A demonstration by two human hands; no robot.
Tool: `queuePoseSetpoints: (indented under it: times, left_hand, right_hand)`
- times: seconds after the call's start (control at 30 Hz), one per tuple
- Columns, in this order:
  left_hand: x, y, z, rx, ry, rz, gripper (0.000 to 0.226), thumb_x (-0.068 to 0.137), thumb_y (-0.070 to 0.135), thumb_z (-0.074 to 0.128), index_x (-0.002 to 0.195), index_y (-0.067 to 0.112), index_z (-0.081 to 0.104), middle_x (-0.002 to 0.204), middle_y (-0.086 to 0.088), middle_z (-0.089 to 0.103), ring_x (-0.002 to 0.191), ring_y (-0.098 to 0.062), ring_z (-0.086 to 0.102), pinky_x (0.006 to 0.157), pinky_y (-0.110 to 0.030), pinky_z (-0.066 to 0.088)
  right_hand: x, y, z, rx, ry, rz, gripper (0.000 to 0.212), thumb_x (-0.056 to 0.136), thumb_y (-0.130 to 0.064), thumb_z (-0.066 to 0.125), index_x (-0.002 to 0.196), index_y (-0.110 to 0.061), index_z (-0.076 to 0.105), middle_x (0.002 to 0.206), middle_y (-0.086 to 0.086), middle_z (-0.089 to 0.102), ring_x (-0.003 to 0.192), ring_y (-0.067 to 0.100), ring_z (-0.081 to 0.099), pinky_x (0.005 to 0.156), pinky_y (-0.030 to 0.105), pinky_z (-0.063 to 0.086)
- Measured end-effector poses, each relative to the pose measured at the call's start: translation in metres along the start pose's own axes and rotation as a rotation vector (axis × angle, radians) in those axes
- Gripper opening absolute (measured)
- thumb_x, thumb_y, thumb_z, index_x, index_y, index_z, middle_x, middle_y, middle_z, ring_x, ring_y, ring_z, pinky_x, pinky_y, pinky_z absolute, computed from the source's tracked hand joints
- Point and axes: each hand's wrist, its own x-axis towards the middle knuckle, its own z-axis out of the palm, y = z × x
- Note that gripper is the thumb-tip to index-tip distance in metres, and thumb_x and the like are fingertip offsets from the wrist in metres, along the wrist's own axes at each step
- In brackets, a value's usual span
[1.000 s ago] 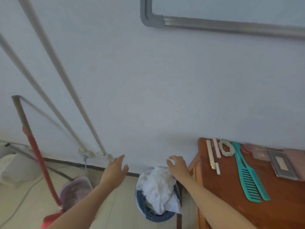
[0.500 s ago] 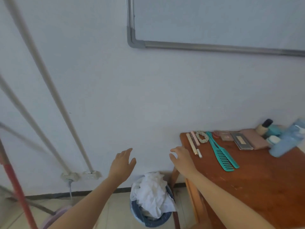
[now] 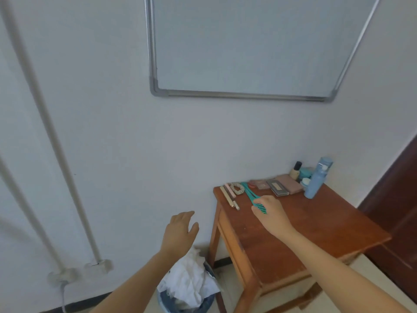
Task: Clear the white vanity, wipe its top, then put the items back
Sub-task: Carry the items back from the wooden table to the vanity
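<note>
One toothed teal comb (image 3: 249, 192), right hand (image 3: 270, 212) fingers curled round it, glossy wood table (image 3: 320, 224), left hand (image 3: 179, 232) spread, empty.

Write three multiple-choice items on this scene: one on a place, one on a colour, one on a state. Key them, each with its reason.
1. Where does the bin holding the white cloth stand?
A. on the table
B. on the floor beside the table
C. on a shelf

2. What colour is the comb?
A. teal
B. red
C. black

3. How is the left hand?
A. gripping a bottle
B. pressed flat on the wall
C. open in the air, holding nothing

Key:
1 B: the bin sits on the floor by the table's leg.
2 A: the comb shows teal against the brown wood.
3 C: its fingers are straight, above the bin, with nothing in them.
</note>
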Motion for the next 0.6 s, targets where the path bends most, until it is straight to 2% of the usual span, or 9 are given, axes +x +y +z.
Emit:
queuePoseSetpoints:
  times: [0.2,0.33,0.43,0.6]
  left_hand:
    - [0.002,0.048,0.025,-0.083,0.048,0.059,0.038,0.095,0.023,0.042,0.133,0.016,0.044,0.139,0.001,0.044,0.13,-0.015,0.034,0.106,-0.026,0.028]
    - [0.009,0.07,0.049,-0.305,0.151,-0.127,0.036,0.094,0.017,0.045,0.13,0.01,0.047,0.136,-0.008,0.047,0.126,-0.022,0.041,0.105,-0.033,0.033]
    - [0.009,0.088,0.074,-0.365,0.189,-0.255,0.036,0.094,0.015,0.044,0.13,0.008,0.047,0.135,-0.01,0.047,0.123,-0.023,0.044,0.101,-0.033,0.034]
    - [-0.004,0.114,0.116,-0.411,0.223,-0.365,0.037,0.094,0.015,0.044,0.13,0.007,0.046,0.136,-0.011,0.047,0.121,-0.024,0.046,0.1,-0.034,0.035]
  right_hand:
    - [-0.011,0.036,-0.034,-0.039,0.009,0.035,0.028,0.091,-0.02,0.053,0.117,-0.01,0.06,0.121,0.006,0.056,0.111,0.017,0.049,0.082,0.016,0.034]
    - [-0.021,0.073,-0.048,-0.037,-0.027,0.027,0.031,0.093,-0.022,0.049,0.123,-0.016,0.054,0.127,0.001,0.05,0.119,0.014,0.042,0.091,0.015,0.034]
    - [-0.032,0.103,-0.054,-0.014,-0.075,0.01,0.031,0.094,-0.023,0.048,0.124,-0.018,0.052,0.13,-0.001,0.046,0.122,0.013,0.038,0.097,0.017,0.033]
    - [-0.041,0.147,-0.049,0.029,-0.18,0.025,0.03,0.094,-0.022,0.048,0.123,-0.017,0.053,0.13,0.0,0.048,0.122,0.014,0.039,0.101,0.022,0.032]
